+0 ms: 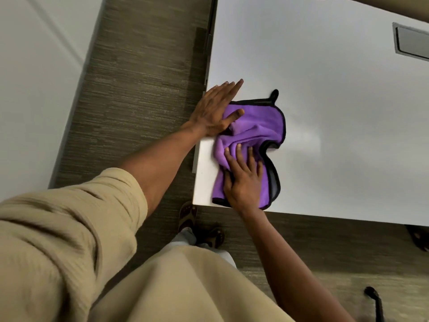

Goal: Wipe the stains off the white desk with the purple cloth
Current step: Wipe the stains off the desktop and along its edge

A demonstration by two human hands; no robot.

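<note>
Purple cloth (253, 135) bunched at white desk (336, 101) corner, under both flat-spread grips, right hand (243, 180) seemingly pressing

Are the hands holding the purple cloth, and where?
Not gripped: left hand presses the purple cloth's far end, right hand its near end.

The purple cloth (255, 126) looked like soft, fleecy fabric with a black stitched edging, and it lay rumpled on the white desk (336, 89), whose top was smooth with a faint sheen. The floor (144, 77) had a matt, streaked brown weave like carpet, and the sleeve (69, 228) was a crinkled beige textile. A grey, dull-finished panel (412, 40) sat set into the desk top.
</note>
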